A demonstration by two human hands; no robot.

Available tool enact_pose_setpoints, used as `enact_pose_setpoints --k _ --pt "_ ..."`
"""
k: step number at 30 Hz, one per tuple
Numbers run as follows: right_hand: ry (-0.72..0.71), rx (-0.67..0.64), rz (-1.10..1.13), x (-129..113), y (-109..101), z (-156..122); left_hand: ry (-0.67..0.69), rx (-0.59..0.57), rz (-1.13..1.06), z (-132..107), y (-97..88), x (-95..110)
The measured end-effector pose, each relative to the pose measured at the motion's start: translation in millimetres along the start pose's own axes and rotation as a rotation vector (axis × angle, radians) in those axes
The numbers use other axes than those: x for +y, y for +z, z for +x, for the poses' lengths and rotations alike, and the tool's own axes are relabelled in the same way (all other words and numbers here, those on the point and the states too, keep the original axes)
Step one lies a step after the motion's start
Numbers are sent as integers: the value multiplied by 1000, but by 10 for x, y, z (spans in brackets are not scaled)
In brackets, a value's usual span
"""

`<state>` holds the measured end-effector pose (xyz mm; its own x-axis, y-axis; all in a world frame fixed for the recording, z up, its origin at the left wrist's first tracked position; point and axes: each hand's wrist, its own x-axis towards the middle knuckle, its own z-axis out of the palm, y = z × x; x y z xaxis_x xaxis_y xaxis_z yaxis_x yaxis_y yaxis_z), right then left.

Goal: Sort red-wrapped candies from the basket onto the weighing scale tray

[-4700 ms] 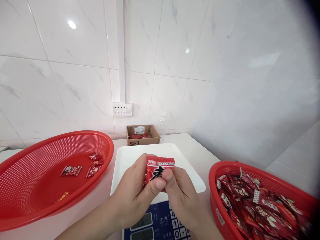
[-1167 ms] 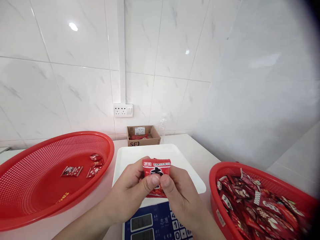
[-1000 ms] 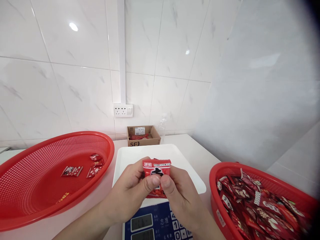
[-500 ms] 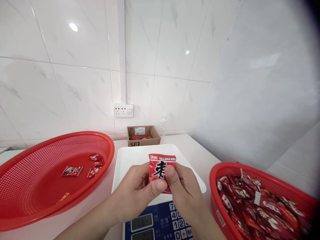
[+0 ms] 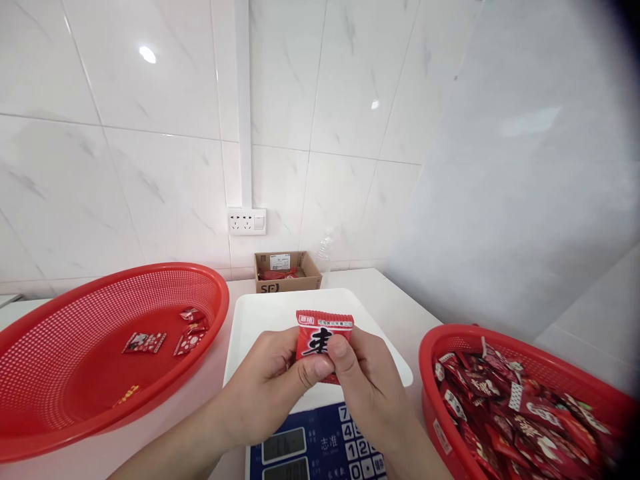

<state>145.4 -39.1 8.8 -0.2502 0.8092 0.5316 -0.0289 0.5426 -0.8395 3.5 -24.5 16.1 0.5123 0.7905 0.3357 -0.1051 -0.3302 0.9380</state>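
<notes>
A small red snack packet (image 5: 311, 340) with a large black character and a crimped top edge is held upright in front of me. My left hand (image 5: 273, 380) grips its left side, with the thumb across the lower front. From the right, my right hand (image 5: 373, 377) closes on the same packet, its thumb pressed on the front near the other thumb. Both hands are above the digital scale, whose white pan (image 5: 257, 317) lies behind them and whose blue keypad panel (image 5: 325, 443) is partly covered by them. The fingers behind the packet are hidden.
On the left stands a large red basket (image 5: 150, 280) with several small packets inside. Another red basket (image 5: 430, 393), at right, is heaped with red packets. A cardboard box (image 5: 290, 285) and a clear plastic bottle (image 5: 326, 247) stand by the tiled wall.
The packet's top has tipped slightly toward me, so its crimped edge shows more. Both hands have kept almost the same place and grip.
</notes>
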Motion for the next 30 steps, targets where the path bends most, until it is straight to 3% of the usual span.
enact_pose_setpoints --k 11,18,22,30 --pt "-17 -5 -23 -10 8 3 3 -17 36 -18 -5 -40" --pt "106 13 -53 27 -17 -7 -17 -58 34 -11 -18 -95" --pt "84 32 -103 -9 -39 2 11 -55 20 -17 -25 -131" --pt "81 11 -79 -46 -41 21 -29 31 13 -38 -12 -68"
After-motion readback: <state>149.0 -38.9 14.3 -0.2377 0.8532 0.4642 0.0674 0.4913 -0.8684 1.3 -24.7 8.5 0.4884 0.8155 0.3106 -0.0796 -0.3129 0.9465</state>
